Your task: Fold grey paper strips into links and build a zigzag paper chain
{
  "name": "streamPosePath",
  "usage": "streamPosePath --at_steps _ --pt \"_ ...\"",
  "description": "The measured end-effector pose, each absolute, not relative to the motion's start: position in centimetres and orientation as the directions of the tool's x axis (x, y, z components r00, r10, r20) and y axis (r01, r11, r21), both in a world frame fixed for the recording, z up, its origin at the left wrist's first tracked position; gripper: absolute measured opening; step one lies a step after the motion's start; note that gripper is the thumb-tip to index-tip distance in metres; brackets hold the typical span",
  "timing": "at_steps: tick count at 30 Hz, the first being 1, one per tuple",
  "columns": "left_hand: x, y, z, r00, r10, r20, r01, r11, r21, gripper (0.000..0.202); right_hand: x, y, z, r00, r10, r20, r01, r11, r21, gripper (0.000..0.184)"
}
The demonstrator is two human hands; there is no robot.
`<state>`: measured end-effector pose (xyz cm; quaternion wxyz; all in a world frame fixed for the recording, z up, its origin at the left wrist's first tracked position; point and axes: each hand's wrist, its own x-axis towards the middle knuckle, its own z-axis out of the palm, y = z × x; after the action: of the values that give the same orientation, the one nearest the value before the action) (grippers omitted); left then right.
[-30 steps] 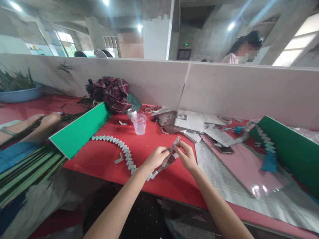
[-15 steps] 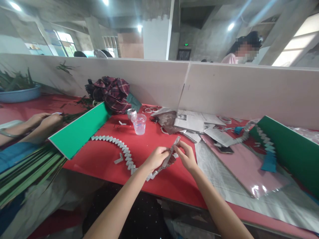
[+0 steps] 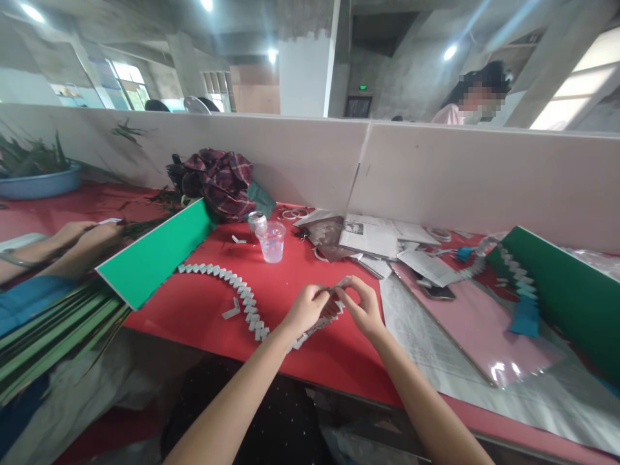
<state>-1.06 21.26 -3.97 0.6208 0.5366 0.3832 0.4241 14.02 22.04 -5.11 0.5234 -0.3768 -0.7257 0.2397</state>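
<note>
My left hand (image 3: 306,309) and my right hand (image 3: 364,305) are close together above the red table, fingers closed in pinches. Between them is a narrow paper strip (image 3: 336,288), gripped from both sides and mostly covered by fingers. A zigzag chain (image 3: 248,300) of folded paper links curves across the table from the green board to below my hands. Its near end (image 3: 314,332) rises toward the right hand; whether a finger touches it I cannot tell. Left of the hands, inside the curve, lies a loose V-shaped folded piece (image 3: 232,310).
Behind my hands stand a plastic cup (image 3: 272,243) and a can (image 3: 256,223). Papers (image 3: 371,234) and a pink folder (image 3: 465,316) lie to the right. Green boards (image 3: 157,252) flank the space. At left, another person's hands (image 3: 87,239) are near long green leaves (image 3: 62,329).
The strip stood up between my hands and now lies lower, folded or turned down between the fingers. My right fingers have shifted slightly left, and more of the chain's end shows.
</note>
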Motion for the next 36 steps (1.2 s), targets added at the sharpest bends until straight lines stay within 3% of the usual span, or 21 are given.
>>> streamPosePath --at_steps 14,24,29,32,36 --pt "-0.9 21.4 -4.3 0.251 0.967 0.046 -0.102 -0.02 0.995 0.03 14.2 21.7 -4.7 -0.228 0.702 0.675 0.347 0.706 -0.617 0.009" --pt "-0.9 21.2 -3.8 0.23 0.972 0.055 -0.239 0.001 0.971 0.021 14.2 22.1 -5.1 -0.308 0.574 0.759 0.462 0.788 -0.408 0.024" --pt "-1.3 21.4 -3.7 0.224 0.974 0.005 -0.32 0.069 0.945 0.03 14.3 22.4 -5.4 -0.35 0.516 0.781 0.486 0.813 -0.319 0.032" --pt "-1.5 21.2 -3.1 0.251 0.964 0.086 -0.3 -0.007 0.954 0.03 14.4 22.2 -5.2 -0.349 0.53 0.773 0.458 0.816 -0.353 0.031" --pt "-1.4 21.2 -3.0 0.301 0.938 0.171 -0.162 -0.127 0.979 0.034 14.4 22.0 -4.7 -0.245 0.626 0.74 0.404 0.76 -0.509 0.023"
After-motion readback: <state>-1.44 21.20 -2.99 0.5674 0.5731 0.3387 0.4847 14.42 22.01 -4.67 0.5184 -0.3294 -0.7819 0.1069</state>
